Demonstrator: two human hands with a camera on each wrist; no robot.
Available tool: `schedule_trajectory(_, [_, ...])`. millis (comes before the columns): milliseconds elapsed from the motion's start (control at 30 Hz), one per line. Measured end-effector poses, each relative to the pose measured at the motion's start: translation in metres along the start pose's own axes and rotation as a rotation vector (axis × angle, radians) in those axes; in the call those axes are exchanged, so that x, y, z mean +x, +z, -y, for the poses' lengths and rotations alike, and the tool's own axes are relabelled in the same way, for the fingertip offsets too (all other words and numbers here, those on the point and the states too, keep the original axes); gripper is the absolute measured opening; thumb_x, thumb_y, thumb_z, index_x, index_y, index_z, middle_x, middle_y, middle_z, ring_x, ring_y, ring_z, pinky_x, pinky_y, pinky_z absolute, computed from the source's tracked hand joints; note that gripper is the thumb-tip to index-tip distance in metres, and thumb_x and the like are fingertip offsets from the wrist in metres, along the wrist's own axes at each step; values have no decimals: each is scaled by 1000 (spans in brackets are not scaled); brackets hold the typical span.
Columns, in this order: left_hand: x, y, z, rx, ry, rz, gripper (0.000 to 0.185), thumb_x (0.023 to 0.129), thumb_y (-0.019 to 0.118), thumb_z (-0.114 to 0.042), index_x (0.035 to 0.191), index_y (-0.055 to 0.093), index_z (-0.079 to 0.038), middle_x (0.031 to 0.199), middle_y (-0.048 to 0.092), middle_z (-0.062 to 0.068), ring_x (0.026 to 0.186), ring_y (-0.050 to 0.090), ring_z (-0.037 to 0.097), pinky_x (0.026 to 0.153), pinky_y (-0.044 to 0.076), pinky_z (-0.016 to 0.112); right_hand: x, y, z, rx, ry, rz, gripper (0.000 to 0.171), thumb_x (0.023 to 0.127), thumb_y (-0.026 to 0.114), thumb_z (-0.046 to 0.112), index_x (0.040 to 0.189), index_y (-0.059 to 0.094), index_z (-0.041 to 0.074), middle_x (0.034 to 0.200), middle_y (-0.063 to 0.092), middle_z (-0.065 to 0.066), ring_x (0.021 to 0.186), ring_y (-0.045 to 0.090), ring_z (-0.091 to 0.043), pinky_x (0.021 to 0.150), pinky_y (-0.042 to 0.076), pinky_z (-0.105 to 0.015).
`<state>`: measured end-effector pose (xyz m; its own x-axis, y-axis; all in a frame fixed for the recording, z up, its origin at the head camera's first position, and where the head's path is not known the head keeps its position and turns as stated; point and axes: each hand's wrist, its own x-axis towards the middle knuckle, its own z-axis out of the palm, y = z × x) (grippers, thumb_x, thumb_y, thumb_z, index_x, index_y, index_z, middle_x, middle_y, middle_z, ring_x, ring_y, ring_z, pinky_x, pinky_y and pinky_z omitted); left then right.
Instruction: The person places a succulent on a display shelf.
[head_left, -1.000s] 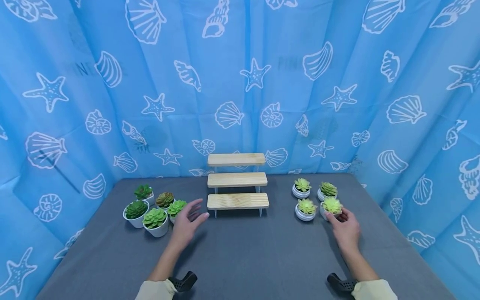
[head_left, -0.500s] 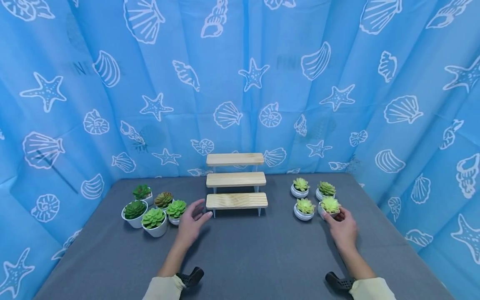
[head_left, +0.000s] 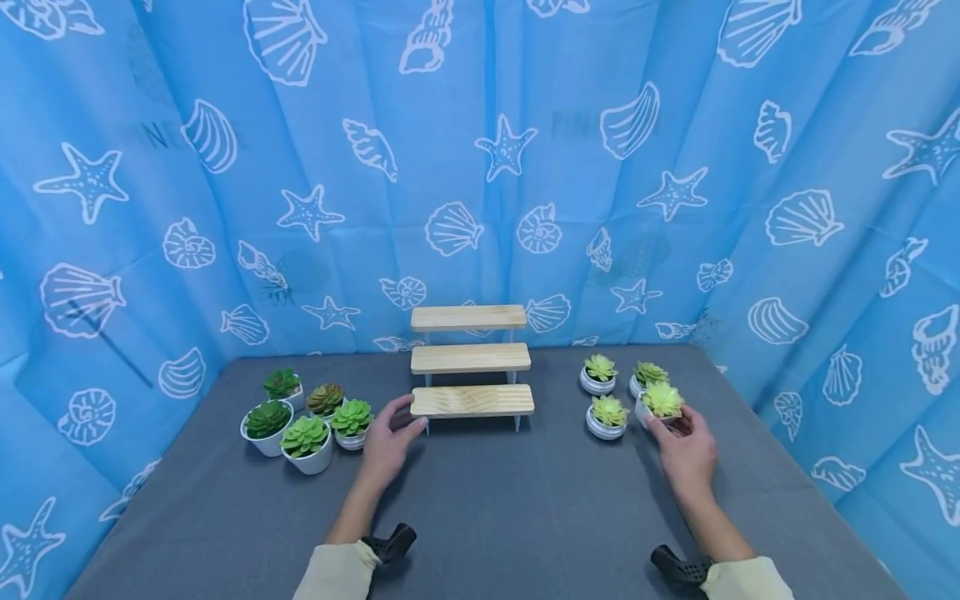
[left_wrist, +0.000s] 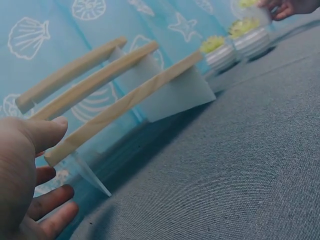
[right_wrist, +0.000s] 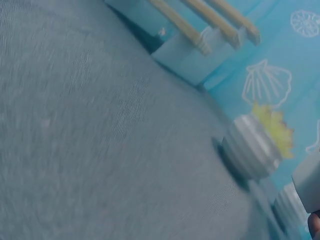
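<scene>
My right hand (head_left: 687,457) grips a small white pot with a pale green succulent (head_left: 663,400), held a little above the table. In the right wrist view only an edge of this white pot (right_wrist: 307,182) and a fingertip show. At the left end of the three-tier wooden stand (head_left: 471,402) is my left hand (head_left: 386,443), its fingers loosely bent with nothing between them. The left wrist view has the thumb (left_wrist: 50,131) close to the board ends of the stand (left_wrist: 125,105); whether it touches them I cannot tell.
Three other potted succulents, front left (head_left: 607,415), back left (head_left: 598,373) and back right (head_left: 648,375), stand around the held pot. Several green and brownish succulents in white pots (head_left: 306,446) cluster at left. A blue shell-print curtain (head_left: 480,167) hangs behind the grey table (head_left: 510,517).
My right hand has raised the potted succulent slightly off the table. My left hand has moved right, away from the left cluster, up to the stand's end.
</scene>
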<state>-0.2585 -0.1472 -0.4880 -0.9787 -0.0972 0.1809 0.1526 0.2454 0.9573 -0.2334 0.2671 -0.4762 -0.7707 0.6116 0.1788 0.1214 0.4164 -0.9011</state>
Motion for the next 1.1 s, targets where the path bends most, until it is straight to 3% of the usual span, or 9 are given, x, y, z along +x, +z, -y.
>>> schedule_trajectory(333, [5, 3, 6, 63, 7, -44, 45, 93, 68, -17, 135, 56, -8, 134, 55, 15, 116, 57, 34, 95, 48, 47, -2, 4, 29, 74, -58, 1, 64, 89, 72, 28, 140, 46, -2, 129, 55, -24, 117, 53, -35, 97, 46, -43])
schedule_trajectory(567, [7, 4, 6, 62, 6, -67, 45, 94, 67, -17, 136, 55, -8, 134, 55, 17, 116, 57, 34, 97, 46, 47, -2, 5, 51, 130, -100, 68, 65, 90, 72, 25, 141, 44, -4, 130, 54, -25, 119, 52, -34, 99, 43, -47])
schedule_trajectory(1100, [6, 6, 5, 45, -20, -64, 45, 95, 64, -15, 139, 53, -10, 135, 54, 15, 117, 56, 32, 98, 46, 45, 5, 34, 87, 251, -162, 191, 60, 89, 72, 17, 140, 46, -2, 127, 56, -21, 119, 53, -31, 96, 45, -40])
